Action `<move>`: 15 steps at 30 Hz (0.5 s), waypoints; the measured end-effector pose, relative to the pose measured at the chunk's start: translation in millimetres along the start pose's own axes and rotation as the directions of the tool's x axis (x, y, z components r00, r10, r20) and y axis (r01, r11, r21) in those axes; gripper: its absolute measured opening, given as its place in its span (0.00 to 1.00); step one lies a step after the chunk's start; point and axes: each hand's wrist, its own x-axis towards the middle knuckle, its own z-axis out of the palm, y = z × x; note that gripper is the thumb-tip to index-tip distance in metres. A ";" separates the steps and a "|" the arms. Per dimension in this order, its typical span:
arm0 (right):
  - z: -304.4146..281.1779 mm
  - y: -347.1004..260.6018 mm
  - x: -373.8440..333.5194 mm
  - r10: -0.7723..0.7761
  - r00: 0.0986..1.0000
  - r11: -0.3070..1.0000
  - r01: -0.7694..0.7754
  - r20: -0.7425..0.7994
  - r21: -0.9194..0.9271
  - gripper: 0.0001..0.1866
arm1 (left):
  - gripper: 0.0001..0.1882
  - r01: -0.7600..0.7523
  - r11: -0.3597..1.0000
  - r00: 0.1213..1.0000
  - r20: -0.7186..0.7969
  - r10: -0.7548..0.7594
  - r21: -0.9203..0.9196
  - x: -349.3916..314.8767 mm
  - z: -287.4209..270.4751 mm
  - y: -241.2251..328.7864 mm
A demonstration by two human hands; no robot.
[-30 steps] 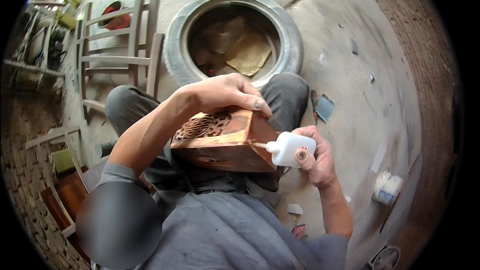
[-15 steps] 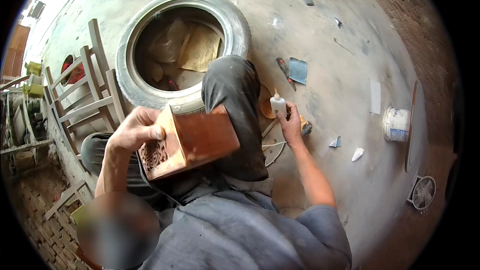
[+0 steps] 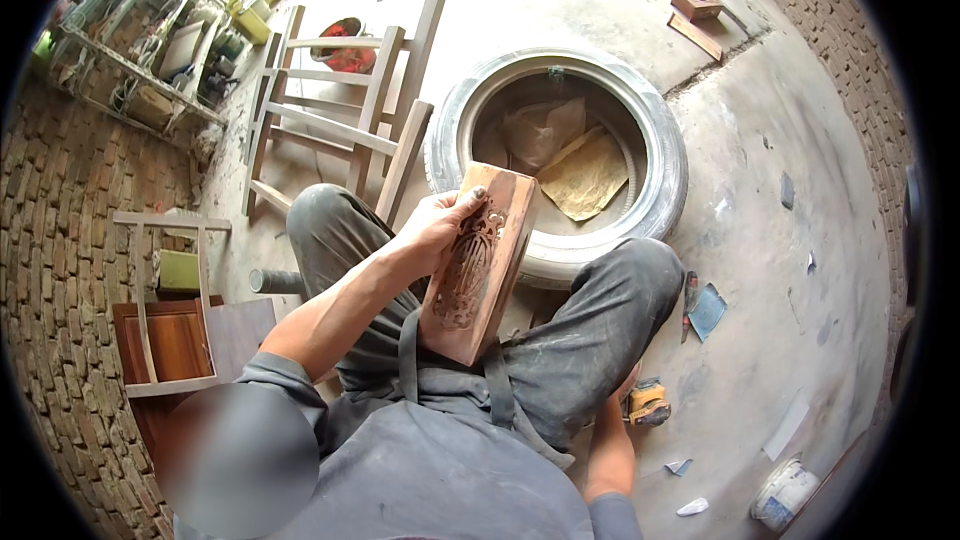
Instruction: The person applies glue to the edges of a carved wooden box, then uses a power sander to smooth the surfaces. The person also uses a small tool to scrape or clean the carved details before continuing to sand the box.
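My left hand grips a reddish-brown wooden box by its upper left edge, thumb on the carved face. That face has a pierced scroll pattern, and the box tilts above my lap between my knees. My right forearm reaches down beside my right thigh. The hand at its end is mostly hidden behind the leg, so its fingers and anything in them cannot be made out. A yellow and black power sander lies on the floor close to that wrist.
A large tire lies ahead, with a yellowish sheet inside. Wooden chair frames stand left of it. On the right floor are blue sandpaper, a red-black tool and a white bucket. Small wooden pieces lie at far right.
My view has swung left. The box has turned so its carved face shows. My right hand, which held a white squeeze bottle, has gone down behind my thigh; the bottle no longer shows.
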 end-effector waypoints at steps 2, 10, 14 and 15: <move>-8.6 -41.8 -8.5 -0.058 0.998 0.993 0.058 -0.001 0.100 0.20 | 0.15 0.020 0.999 0.998 -0.058 -0.023 -0.041 5.3 -10.3 -14.2; -30.9 -52.9 -6.4 -0.094 0.995 0.992 0.093 0.010 0.086 0.23 | 0.15 0.065 0.995 0.982 -0.174 -0.077 -0.078 17.3 -7.5 -34.5; -35.4 -49.3 -3.2 -0.083 0.996 0.996 0.082 0.025 0.034 0.25 | 0.16 0.089 0.993 0.982 -0.160 -0.101 -0.078 25.0 -9.7 -42.6; -37.5 -48.2 -2.3 -0.078 0.997 0.997 0.077 0.023 0.026 0.25 | 0.16 0.087 0.993 0.984 -0.148 -0.098 -0.077 26.7 -8.9 -45.9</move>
